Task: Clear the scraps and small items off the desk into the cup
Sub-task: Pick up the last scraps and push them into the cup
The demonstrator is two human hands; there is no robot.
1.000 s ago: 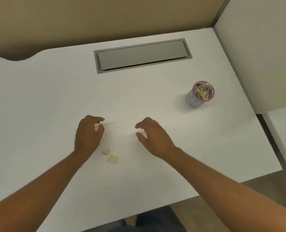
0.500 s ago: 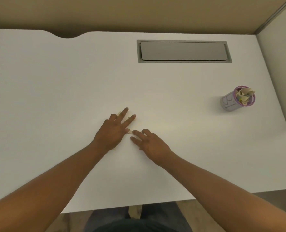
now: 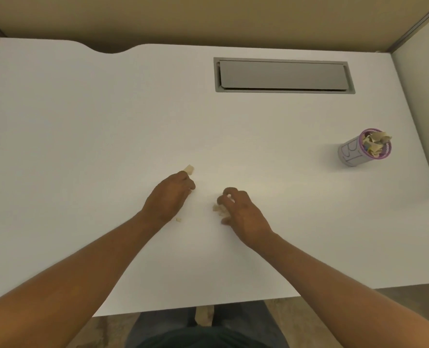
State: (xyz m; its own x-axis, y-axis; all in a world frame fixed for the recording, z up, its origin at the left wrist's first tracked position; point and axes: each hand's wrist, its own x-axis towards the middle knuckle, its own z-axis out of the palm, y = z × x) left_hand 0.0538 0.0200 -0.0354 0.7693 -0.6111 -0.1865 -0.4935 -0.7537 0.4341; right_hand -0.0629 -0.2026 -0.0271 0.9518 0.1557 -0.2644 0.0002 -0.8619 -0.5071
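On the white desk (image 3: pixel 82 146), my left hand (image 3: pixel 169 197) is curled near the middle, fingertips pinching a tan paper scrap (image 3: pixel 189 169) that sticks out beyond them. A tiny scrap (image 3: pixel 178 219) lies on the desk just right of that wrist. My right hand (image 3: pixel 243 213) is beside it, fingers curled over a small clump of tan scraps (image 3: pixel 218 209). The grey cup with a purple rim (image 3: pixel 354 153) stands far right, stuffed with paper scraps that rise above its rim.
A grey cable hatch (image 3: pixel 283 75) is set into the desk at the back right. Beige partition walls close the back and right sides. The desk's front edge runs just above my lap.
Both hands were flat and touching on the desk; now they are apart with fingers curled around scraps. The left hand's scrap sticks out past its fingertips.
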